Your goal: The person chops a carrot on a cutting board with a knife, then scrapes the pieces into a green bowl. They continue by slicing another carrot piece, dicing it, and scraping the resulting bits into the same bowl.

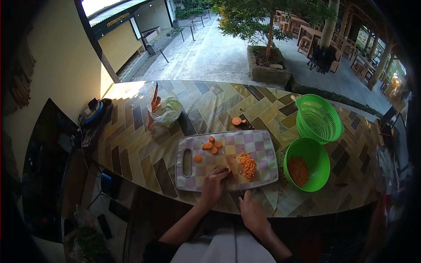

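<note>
Clock: read it from the middle of the checked cutting board (263, 149), with 12 o'clock pointing away from you.
Left grip: your left hand (215, 179) is at 7 o'clock, its fingers curled over a small carrot piece (228, 170) on the board.
Right grip: your right hand (253, 213) is at 5 o'clock, at the near edge, wrapped around the handle of a knife (241, 193); its blade is hard to make out.
Diced carrot: a small heap (248, 167) lies on the board at 4 o'clock.
Carrot slices: a cluster of rounds (214, 150) sits toward 11 o'clock, with one round (198, 158) apart at 9 o'clock.
Carrot end: a larger stub (237, 121) rests beyond the board at 12 o'clock.
Green bowl: the bowl (319, 158) stands at 3 o'clock, with orange bits (298, 172) inside.
Green colander: the colander (320, 116) is just beside the bowl, at 2 o'clock.
Bag: a clear plastic bag (164, 119) with pale leafy greens (172, 105) is at 10 o'clock, whole carrots (155, 100) by it.
Surface: the board lies on a herringbone-patterned surface (136, 153).
</note>
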A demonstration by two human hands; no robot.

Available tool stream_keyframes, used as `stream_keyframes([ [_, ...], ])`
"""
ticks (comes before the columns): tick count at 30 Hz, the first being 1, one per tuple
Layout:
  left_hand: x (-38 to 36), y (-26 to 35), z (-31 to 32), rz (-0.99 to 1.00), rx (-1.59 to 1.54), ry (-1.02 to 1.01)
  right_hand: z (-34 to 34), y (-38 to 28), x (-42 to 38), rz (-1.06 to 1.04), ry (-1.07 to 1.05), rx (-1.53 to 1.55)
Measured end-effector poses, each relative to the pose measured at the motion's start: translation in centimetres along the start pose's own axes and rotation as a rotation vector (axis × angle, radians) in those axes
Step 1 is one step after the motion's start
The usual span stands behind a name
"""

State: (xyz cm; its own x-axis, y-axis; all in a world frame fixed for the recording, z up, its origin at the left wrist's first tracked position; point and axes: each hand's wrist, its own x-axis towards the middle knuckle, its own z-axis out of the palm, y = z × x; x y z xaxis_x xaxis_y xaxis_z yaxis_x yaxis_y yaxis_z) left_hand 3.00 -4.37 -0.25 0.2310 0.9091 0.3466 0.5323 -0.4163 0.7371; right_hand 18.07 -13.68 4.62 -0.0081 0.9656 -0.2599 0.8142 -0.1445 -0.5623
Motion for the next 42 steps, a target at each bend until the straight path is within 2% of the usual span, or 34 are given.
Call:
stream_keyframes([
  [10, 0.5, 0.0, -0.4, -0.083, -0.102, -0.016, -0.1, 1.3, 0.5, -0.069, 0.049, 0.176],
  [22, 0.5, -0.4, -0.4, -0.081, -0.107, -0.007, -0.3, -0.3, 0.6, 0.005, -0.015, -0.038],
  [31, 0.3, -0.3, -0.5, -0.067, -0.028, 0.062, 0.7, 2.0, 0.7, -0.118, 0.111, 0.204],
  [37, 0.4, -0.6, -0.4, -0.050, -0.055, 0.056, 0.7, 0.7, -0.5, -0.036, 0.051, 0.036],
  [42, 0.5, -0.7, -0.4, -0.049, -0.032, 0.032, 0.8, 0.0, 0.2, -0.047, 0.065, -0.035],
])
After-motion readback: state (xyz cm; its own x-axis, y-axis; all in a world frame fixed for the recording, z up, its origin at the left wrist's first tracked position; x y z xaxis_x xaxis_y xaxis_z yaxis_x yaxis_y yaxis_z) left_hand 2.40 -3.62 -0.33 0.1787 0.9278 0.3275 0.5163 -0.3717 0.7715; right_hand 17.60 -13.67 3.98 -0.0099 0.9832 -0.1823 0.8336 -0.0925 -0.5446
